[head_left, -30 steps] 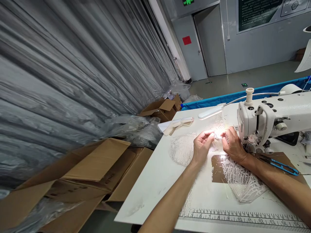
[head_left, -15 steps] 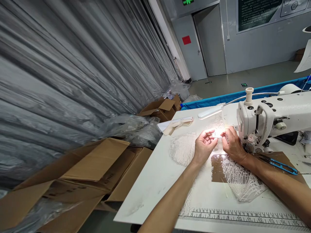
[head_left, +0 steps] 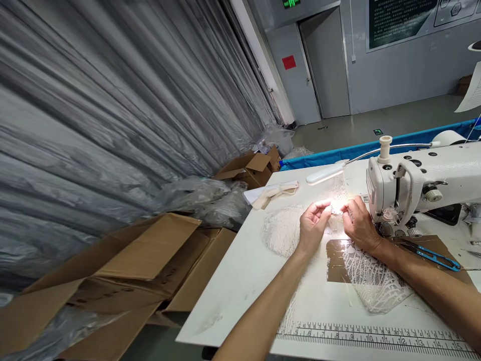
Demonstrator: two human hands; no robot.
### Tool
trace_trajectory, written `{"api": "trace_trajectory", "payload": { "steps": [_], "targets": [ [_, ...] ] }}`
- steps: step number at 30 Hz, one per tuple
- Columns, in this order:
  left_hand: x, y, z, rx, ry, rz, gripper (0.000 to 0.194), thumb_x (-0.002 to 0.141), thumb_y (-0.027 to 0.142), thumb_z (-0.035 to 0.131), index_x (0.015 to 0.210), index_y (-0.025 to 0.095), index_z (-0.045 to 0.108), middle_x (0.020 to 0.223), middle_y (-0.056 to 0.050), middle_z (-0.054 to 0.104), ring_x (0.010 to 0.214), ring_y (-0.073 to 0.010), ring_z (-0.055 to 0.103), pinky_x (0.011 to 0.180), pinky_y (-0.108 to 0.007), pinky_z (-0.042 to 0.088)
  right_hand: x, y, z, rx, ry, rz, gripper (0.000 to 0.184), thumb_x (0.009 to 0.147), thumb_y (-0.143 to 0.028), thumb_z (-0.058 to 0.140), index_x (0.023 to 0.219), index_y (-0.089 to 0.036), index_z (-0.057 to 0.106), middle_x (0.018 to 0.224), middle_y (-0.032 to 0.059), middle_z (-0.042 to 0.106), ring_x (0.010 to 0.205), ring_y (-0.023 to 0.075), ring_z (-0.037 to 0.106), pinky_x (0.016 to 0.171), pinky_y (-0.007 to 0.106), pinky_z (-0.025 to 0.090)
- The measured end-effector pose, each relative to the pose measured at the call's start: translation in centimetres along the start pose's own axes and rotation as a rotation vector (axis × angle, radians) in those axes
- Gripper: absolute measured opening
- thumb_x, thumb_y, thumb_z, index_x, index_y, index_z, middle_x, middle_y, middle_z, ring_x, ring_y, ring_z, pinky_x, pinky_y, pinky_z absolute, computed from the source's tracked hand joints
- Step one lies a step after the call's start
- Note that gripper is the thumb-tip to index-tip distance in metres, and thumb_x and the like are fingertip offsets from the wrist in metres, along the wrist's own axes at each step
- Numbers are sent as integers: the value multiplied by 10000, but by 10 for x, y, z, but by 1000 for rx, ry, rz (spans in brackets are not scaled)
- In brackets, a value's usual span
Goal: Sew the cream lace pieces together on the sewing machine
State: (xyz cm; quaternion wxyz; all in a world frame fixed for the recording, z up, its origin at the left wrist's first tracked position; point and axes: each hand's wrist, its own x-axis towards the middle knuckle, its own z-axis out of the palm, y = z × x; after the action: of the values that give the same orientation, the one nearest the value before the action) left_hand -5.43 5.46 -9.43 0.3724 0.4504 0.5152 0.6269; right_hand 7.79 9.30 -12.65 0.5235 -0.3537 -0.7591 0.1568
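Observation:
White lace fabric lies under a bright lamp, left of the sewing machine. My left hand pinches an edge of it between thumb and fingers. On the other side of the glare, my right hand is closed on the same lace, close to the machine's needle area. Glare washes out the exact spot between the fingertips. A patterned lace piece hangs over a brown card below my right wrist. More lace is heaped left of my left hand.
Blue-handled thread snips lie beside my right forearm. A slim lamp on a bent neck sits above the work. A ruler strip runs along the table's front edge. Open cardboard boxes stand on the left.
My left hand has moved slightly left, away from the right, and its fingers have drawn closer together on the lace. My right hand stays nearly still.

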Motion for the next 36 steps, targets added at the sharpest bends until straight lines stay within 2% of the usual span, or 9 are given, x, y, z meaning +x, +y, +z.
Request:
{"api": "trace_trajectory", "payload": {
  "steps": [4,9,17,23,27,30,33,35,36],
  "targets": [
    [1,-1,2,-6,20,11,297,609,305,782,847,152,693,835,-42,681,791,-151,629,741,-265,502,0,0,0,4,4,-10,152,816,-92,379,812,-230,443,814,45,517,767,202,511,688,312,452],
    [0,1,2,13,12,9,319,577,254,781,861,147,685,741,-1,613,706,-113,571,638,-218,473,0,0,0,0,5,-13,157,815,-87,378,811,-231,440,809,45,514,779,205,513,698,316,452],
    [-1,2,1,57,-31,-5,383,584,205,755,951,141,664,760,-3,608,704,-109,579,633,-212,490,0,-1,0,13,18,-8,152,812,-89,379,810,-225,445,809,48,513,763,197,510,682,306,450],
    [-2,0,-1,63,-89,18,363,616,145,691,976,141,641,833,-30,646,783,-135,631,733,-253,526,0,-2,0,35,21,25,139,812,-109,380,800,-224,456,808,50,516,766,197,517,664,305,447],
    [1,-6,-4,175,-94,128,300,685,154,636,985,150,638,882,-47,658,812,-144,637,761,-265,521,1,-4,-1,66,20,56,126,810,-133,377,787,-227,459,800,53,527,757,197,525,660,309,452],
    [4,-6,-9,419,-97,333,178,770,191,594,937,172,652,837,-36,638,760,-137,604,724,-261,494,2,-6,-2,106,20,85,100,797,-159,381,782,-226,454,802,58,548,767,200,543,681,318,467],
    [10,0,-16,614,-143,524,86,815,238,585,791,189,652,797,-36,601,745,-152,577,692,-270,469,5,-9,-1,162,21,137,56,809,-209,392,801,-225,446,807,57,574,784,199,568,711,327,488],
    [13,4,-19,596,-166,534,134,806,285,615,720,186,641,885,-60,604,834,-173,590,757,-289,476,7,-11,0,206,19,187,70,842,-260,394,840,-220,451,819,55,593,790,195,587,727,330,505],
    [14,7,-20,545,-180,493,163,799,310,628,699,182,639,957,-75,608,905,-187,594,808,-299,475,8,-12,1,227,17,215,97,858,-288,390,863,-216,456,831,57,604,798,194,599,734,333,512]
  ]
}}
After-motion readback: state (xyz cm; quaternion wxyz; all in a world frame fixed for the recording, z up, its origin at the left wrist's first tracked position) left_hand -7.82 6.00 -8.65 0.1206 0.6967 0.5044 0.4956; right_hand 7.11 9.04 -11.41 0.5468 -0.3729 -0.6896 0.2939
